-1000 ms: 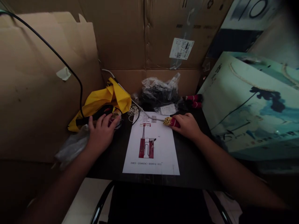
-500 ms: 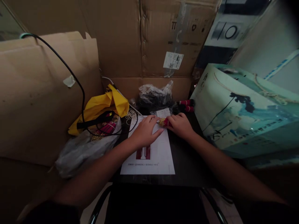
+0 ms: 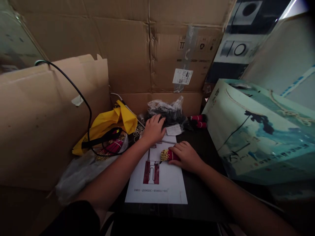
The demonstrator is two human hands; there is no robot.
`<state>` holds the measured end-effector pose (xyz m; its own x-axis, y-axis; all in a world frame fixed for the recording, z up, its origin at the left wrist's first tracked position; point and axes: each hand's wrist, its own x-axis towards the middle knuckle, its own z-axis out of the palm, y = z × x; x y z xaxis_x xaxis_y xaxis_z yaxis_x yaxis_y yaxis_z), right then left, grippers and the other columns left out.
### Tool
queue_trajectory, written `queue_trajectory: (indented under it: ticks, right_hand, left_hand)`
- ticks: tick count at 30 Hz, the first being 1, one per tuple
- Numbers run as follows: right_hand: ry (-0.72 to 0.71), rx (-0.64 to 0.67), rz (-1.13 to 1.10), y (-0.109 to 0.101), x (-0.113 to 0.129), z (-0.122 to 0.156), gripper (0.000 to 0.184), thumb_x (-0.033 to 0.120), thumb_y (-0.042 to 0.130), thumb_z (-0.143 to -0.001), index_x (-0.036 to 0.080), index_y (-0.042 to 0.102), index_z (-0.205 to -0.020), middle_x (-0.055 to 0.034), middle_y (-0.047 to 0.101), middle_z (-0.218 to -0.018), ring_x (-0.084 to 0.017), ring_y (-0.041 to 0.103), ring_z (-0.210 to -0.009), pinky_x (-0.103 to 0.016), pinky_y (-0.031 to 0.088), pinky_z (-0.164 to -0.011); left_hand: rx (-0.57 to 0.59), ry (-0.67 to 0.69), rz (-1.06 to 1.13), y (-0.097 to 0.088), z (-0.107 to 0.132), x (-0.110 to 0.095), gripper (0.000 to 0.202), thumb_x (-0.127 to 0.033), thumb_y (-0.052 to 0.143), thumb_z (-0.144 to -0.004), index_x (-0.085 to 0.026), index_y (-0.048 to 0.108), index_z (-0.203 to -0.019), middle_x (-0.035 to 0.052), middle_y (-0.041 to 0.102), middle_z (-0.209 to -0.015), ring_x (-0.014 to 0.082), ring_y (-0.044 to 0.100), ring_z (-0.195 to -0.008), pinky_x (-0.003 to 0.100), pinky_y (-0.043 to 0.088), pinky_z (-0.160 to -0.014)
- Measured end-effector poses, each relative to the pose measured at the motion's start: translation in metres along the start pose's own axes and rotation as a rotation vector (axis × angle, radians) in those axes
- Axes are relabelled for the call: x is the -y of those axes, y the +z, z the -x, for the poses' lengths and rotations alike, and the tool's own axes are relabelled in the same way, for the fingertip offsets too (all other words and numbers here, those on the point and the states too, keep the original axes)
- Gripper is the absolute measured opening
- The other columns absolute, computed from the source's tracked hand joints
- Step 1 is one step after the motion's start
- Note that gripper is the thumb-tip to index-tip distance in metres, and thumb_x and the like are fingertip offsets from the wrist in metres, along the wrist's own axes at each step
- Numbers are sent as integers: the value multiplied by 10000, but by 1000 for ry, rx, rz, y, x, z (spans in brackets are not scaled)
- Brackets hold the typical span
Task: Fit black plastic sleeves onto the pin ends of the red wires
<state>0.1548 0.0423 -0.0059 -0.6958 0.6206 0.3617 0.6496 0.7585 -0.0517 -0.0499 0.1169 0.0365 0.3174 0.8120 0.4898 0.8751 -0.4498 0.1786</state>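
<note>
My right hand (image 3: 185, 157) is wrapped round a bundle of dark red wires with gold-coloured tips (image 3: 166, 155), lying low over a printed sheet (image 3: 169, 186). The tips point left, out past my fingers. Farther up, my left hand (image 3: 154, 131) reaches to the near edge of a clear plastic bag (image 3: 167, 106) of black pieces. Its fingers are apart, and their tips are partly lost against the dark contents. A thin grey rod (image 3: 169, 142) lies between my hands. The sheet carries a dark red drawing and printed code.
Left stand a yellow bag (image 3: 105, 118), another red wire bundle (image 3: 113, 146) and a crumpled plastic bag (image 3: 76, 180). White rubber bands (image 3: 139, 130) lie behind my left wrist. More red-and-black bundles (image 3: 198, 121) rest near a pale green box (image 3: 256, 131). Cardboard (image 3: 128, 59) walls the back; a black cable (image 3: 86, 101) hangs left.
My left hand has left the wire bundle and moved up and away to the plastic bag. My right hand keeps the bundle, now lower over the sheet. The view has tilted up.
</note>
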Motion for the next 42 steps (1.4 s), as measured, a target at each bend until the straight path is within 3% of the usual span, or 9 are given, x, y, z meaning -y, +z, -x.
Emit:
queue_trajectory:
  ticks: [9, 11, 14, 17, 22, 28, 31, 34, 42]
  right_hand:
    - [163, 6, -209, -9, 0, 0, 432, 508, 478, -937, 226, 570, -1252, -83, 632, -1145, -247, 551, -1009, -417, 393, -908]
    - [200, -23, -211, -8, -2, 0, 369, 434, 430, -972, 231, 570, -1246, -79, 632, -1122, -233, 555, -1001, -401, 410, -893]
    - [269, -86, -211, -7, -5, 1, 329, 368, 398, -987, 234, 573, -1232, -81, 621, -1141, -227, 555, -1029, -391, 429, -892]
    - [343, -155, -195, -11, -10, 0, 304, 360, 438, -971, 217, 580, -1199, -95, 611, -1172, -237, 548, -1064, -397, 442, -915]
    - [434, -183, -135, -24, -40, -25, 289, 367, 478, -941, 195, 600, -1139, -104, 635, -1120, -253, 565, -1045, -406, 464, -915]
    - [412, -113, -35, -15, -85, -69, 511, 415, 683, -786, 213, 588, -1245, -155, 543, -1349, -339, 491, -1215, -526, 358, -1036]
    - [374, -116, -28, -7, -94, -78, 211, 317, 670, -790, 219, 680, -977, -99, 676, -1085, -282, 570, -1063, -541, 289, -1082]
    - [368, -218, -47, -8, -100, -81, 151, 276, 536, -881, 198, 644, -812, -79, 677, -888, -227, 592, -901, -447, 362, -1023]
    - [511, -738, -131, -47, -124, -99, 353, 405, 250, -1012, 198, 516, -907, -38, 569, -793, -176, 531, -736, -301, 415, -676]
  left_hand:
    - [-298, -165, -123, -15, -59, 22, 899, -743, 505, -780, -228, 301, -1489, 169, 296, -1527, 371, 272, -1393, 528, 215, -1122]
    - [-252, -173, -78, -15, -73, 35, 953, -770, 529, -742, -226, 298, -1490, 188, 344, -1497, 386, 331, -1356, 576, 191, -1117]
    - [-35, -93, 38, -8, -89, 54, 657, -645, 558, -807, -185, 559, -1277, 181, 593, -1219, 352, 524, -1163, 530, 341, -1031]
    - [-35, -30, 92, 0, -99, 63, 389, -508, 513, -891, -169, 661, -1011, 135, 656, -1050, 277, 591, -1029, 399, 440, -918]
    - [-197, -48, 199, -9, -131, 59, 295, -347, 383, -978, -159, 611, -988, 101, 670, -985, 205, 612, -910, 315, 456, -806]
    - [-468, -19, 354, -48, -171, 54, 209, -344, 472, -956, -168, 565, -894, 53, 610, -837, 180, 575, -826, 317, 433, -807]
    - [-559, 3, 393, -64, -171, 55, 232, -371, 498, -947, -171, 540, -836, 32, 565, -770, 167, 545, -780, 318, 428, -812]
    - [-569, -4, 387, -69, -161, 60, 235, -369, 501, -945, -175, 526, -815, 18, 531, -738, 156, 522, -751, 312, 425, -798]
    - [-604, -97, 389, -50, -140, 75, 223, -344, 486, -945, -186, 519, -791, -4, 492, -693, 137, 485, -679, 289, 412, -710]
